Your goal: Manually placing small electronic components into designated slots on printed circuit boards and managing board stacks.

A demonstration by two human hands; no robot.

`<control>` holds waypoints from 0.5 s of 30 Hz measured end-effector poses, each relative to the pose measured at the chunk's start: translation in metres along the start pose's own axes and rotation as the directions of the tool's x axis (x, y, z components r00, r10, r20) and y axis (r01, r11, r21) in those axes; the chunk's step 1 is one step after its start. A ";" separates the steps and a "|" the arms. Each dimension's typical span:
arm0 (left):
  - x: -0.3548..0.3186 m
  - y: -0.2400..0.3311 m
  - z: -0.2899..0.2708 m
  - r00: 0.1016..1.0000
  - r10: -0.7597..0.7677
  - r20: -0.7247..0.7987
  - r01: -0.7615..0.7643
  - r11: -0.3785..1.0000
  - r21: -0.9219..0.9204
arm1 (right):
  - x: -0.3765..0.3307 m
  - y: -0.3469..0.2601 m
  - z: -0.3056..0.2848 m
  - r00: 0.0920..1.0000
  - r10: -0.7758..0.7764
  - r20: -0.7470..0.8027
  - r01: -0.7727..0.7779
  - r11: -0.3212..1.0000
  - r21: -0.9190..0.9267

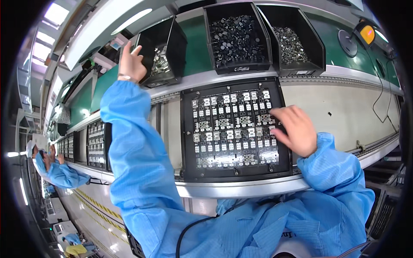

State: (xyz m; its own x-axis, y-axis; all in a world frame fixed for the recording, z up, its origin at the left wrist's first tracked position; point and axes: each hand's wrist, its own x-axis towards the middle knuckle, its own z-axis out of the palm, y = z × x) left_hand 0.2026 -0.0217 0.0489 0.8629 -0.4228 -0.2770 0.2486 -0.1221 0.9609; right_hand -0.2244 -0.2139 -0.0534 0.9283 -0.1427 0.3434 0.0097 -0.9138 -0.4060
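Observation:
My left hand (132, 64) is raised at the outer left side of a black bin (175, 47) that holds small silvery parts (161, 61). Its fingers are stretched and apart, with nothing visible in them. Before me a black framed panel of circuit boards (232, 124) lies flat on the conveyor, carrying rows of small white and silver parts. Over the panel's right edge hovers my right hand (297, 131), thumb and forefinger spread with a gap between; I see nothing held. Whether its fingertips touch the boards I cannot tell.
Behind the conveyor stand a bin of dark round components (238, 41) and a bin of small metallic parts (290, 45). An orange-topped device (367, 34) with a cable is at far right. More framed panels (97, 144) lie leftward, where a co-worker in blue (64, 174) works.

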 end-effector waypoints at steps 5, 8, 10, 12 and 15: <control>-0.087 0.016 -0.077 0.957 0.271 -0.107 -0.198 0.874 0.445 | -0.015 0.022 0.011 0.916 0.377 0.134 -0.383 0.924 0.018; -0.167 -0.010 -0.189 0.886 0.389 -0.251 -0.151 0.755 0.638 | -0.020 0.023 0.018 0.912 0.380 0.151 -0.400 0.906 0.136; -0.263 -0.067 -0.354 0.782 0.622 -0.035 -0.029 0.092 0.995 | -0.016 0.024 0.016 0.939 0.291 0.183 -0.326 0.921 0.211; -0.363 -0.119 -0.403 0.821 0.320 -0.473 0.520 -0.076 0.851 | -0.014 0.031 0.011 0.943 0.243 0.226 -0.295 0.925 0.238; -0.410 -0.202 -0.360 0.737 0.266 -0.621 0.669 -0.152 0.728 | -0.014 0.040 0.004 0.927 0.244 0.286 -0.314 0.921 0.232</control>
State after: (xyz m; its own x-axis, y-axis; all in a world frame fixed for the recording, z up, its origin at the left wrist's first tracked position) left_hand -0.0427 0.4997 -0.0316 0.9755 0.2140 0.0512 0.2188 -0.9176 -0.3319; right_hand -0.2351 -0.2465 -0.0780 0.9690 -0.2460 -0.0230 -0.1960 -0.7087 -0.6777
